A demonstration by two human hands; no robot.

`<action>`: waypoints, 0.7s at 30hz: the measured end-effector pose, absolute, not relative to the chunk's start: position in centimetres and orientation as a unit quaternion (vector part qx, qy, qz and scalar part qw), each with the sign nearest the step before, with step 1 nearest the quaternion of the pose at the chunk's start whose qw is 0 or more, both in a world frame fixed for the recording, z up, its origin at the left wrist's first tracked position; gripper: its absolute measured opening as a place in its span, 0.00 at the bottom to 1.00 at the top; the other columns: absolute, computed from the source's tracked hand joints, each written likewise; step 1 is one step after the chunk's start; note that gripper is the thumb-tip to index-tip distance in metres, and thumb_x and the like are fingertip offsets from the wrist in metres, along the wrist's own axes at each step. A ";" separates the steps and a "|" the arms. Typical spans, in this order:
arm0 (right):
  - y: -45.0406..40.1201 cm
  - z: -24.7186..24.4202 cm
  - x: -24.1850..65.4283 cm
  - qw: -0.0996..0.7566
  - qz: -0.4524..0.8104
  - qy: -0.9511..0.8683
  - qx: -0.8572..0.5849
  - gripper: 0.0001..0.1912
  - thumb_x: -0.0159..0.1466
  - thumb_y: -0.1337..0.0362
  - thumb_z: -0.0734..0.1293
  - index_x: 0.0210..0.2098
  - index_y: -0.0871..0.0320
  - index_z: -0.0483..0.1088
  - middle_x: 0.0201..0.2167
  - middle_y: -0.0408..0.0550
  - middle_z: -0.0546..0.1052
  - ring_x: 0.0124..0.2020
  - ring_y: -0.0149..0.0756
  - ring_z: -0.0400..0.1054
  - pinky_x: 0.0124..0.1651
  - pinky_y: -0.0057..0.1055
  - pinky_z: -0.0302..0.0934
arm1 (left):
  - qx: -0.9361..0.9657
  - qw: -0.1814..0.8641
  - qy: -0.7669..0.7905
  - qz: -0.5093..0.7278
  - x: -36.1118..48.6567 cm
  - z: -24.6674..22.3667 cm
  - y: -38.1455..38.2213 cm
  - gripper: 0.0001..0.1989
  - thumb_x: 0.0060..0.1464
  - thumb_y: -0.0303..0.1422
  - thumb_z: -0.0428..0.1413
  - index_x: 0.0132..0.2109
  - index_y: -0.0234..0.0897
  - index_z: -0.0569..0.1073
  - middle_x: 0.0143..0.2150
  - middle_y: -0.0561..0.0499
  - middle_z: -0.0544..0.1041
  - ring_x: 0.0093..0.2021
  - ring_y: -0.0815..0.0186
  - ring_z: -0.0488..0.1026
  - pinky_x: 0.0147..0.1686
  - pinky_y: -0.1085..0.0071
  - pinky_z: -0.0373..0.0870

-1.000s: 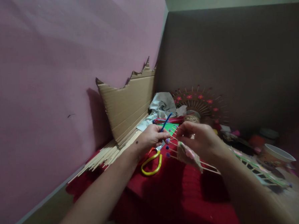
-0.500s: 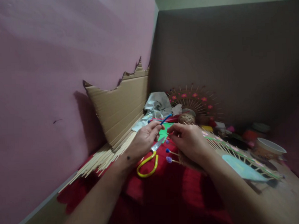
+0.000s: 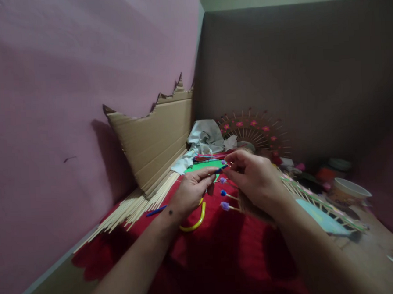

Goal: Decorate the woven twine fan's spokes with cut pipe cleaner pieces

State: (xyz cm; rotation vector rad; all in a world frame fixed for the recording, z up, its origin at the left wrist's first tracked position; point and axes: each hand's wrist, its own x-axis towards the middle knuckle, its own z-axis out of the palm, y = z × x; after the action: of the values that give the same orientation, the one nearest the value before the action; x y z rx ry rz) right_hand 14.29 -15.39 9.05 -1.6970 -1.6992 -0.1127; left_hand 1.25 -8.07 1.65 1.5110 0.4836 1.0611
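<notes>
Between thumb and fingers of my left hand (image 3: 197, 186) is a short blue fuzzy strip (image 3: 221, 168), like pipe cleaner. Its far end reaches the fingertips of my right hand (image 3: 255, 174), which are closed around a thin wooden stick near a small purple tip (image 3: 224, 162). Below, a blue-tipped stick (image 3: 223, 193) and a purple-tipped stick (image 3: 225, 206) point left from under the right hand. The yellow handle of scissors (image 3: 203, 217) shows below my left wrist; the blades are hidden. Another blue strip (image 3: 156, 211) lies left of that wrist.
Red cloth (image 3: 202, 260) covers the work surface. Pale wooden sticks (image 3: 130, 207) lie along the left wall below a jagged cardboard sheet (image 3: 156, 140). Behind are green paper (image 3: 197, 166), a crumpled bag (image 3: 205, 135) and a flower-decorated fan shape (image 3: 251, 128). A tub (image 3: 350, 191) stands right.
My left hand has brought the blue strip over to my right fingertips, and the hands are closer together. My right hand has risen slightly. The scissors are now mostly covered by my left hand.
</notes>
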 end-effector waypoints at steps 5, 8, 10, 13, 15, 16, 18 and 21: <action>-15.6 9.2 14.3 0.364 -0.045 -0.665 -0.650 0.07 0.54 0.73 0.67 0.30 0.57 0.75 0.24 0.42 0.78 0.24 0.30 0.70 0.28 0.25 0.56 | 0.603 0.653 0.213 0.405 1.2 1.6 -8.4 0.15 0.52 0.32 0.55 0.46 0.34 0.74 0.17 0.58 0.67 0.12 0.79 0.54 0.13 0.79 0.46; -15.7 9.3 14.2 0.364 -0.048 -0.657 -0.659 0.07 0.53 0.73 0.67 0.29 0.57 0.76 0.24 0.42 0.79 0.25 0.30 0.70 0.28 0.25 0.56 | 0.599 0.663 0.203 0.400 1.1 1.7 -8.4 0.14 0.53 0.33 0.55 0.46 0.34 0.74 0.17 0.58 0.68 0.11 0.80 0.55 0.12 0.80 0.47; -15.8 9.4 14.2 0.360 -0.052 -0.652 -0.665 0.07 0.53 0.73 0.67 0.28 0.57 0.76 0.24 0.43 0.79 0.24 0.30 0.69 0.28 0.25 0.56 | 0.596 0.667 0.197 0.401 1.1 1.6 -8.4 0.13 0.53 0.33 0.55 0.45 0.34 0.75 0.18 0.58 0.68 0.11 0.80 0.56 0.12 0.81 0.47; -15.7 9.4 14.1 0.359 -0.057 -0.650 -0.668 0.06 0.53 0.73 0.68 0.27 0.57 0.76 0.24 0.43 0.78 0.24 0.30 0.69 0.28 0.26 0.56 | 0.594 0.667 0.206 0.401 1.1 1.5 -8.3 0.12 0.53 0.32 0.55 0.45 0.35 0.75 0.18 0.58 0.69 0.10 0.81 0.55 0.11 0.81 0.46; -15.7 9.3 14.1 0.368 -0.060 -0.646 -0.666 0.07 0.53 0.73 0.68 0.30 0.58 0.76 0.25 0.44 0.79 0.25 0.31 0.70 0.28 0.26 0.56 | 0.594 0.663 0.219 0.401 1.0 1.4 -8.4 0.11 0.52 0.32 0.56 0.43 0.34 0.75 0.18 0.58 0.68 0.10 0.81 0.55 0.11 0.81 0.45; -15.7 9.2 14.1 0.373 -0.061 -0.645 -0.664 0.07 0.53 0.73 0.68 0.31 0.58 0.76 0.25 0.44 0.79 0.25 0.31 0.70 0.28 0.26 0.57 | 0.595 0.660 0.224 0.400 1.0 1.4 -8.4 0.11 0.52 0.32 0.56 0.43 0.34 0.75 0.18 0.58 0.68 0.10 0.81 0.55 0.11 0.81 0.45; -15.7 9.1 14.2 0.377 -0.063 -0.649 -0.658 0.08 0.53 0.73 0.68 0.31 0.58 0.76 0.25 0.44 0.79 0.25 0.31 0.70 0.28 0.26 0.57 | 0.597 0.658 0.230 0.398 1.0 1.4 -8.5 0.11 0.52 0.33 0.56 0.43 0.34 0.75 0.18 0.58 0.68 0.10 0.81 0.56 0.11 0.81 0.46; -15.7 9.1 14.1 0.375 -0.072 -0.656 -0.651 0.07 0.53 0.73 0.68 0.29 0.57 0.76 0.24 0.43 0.79 0.24 0.30 0.70 0.27 0.25 0.56 | 0.598 0.657 0.232 0.396 0.9 1.5 -8.6 0.12 0.52 0.33 0.56 0.44 0.34 0.75 0.18 0.58 0.69 0.10 0.80 0.56 0.11 0.81 0.47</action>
State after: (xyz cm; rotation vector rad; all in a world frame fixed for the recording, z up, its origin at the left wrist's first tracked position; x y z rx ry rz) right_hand 14.13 -15.69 9.12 -1.6665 -1.6783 -0.1834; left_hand 0.93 -8.59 1.52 1.3538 0.5261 0.8978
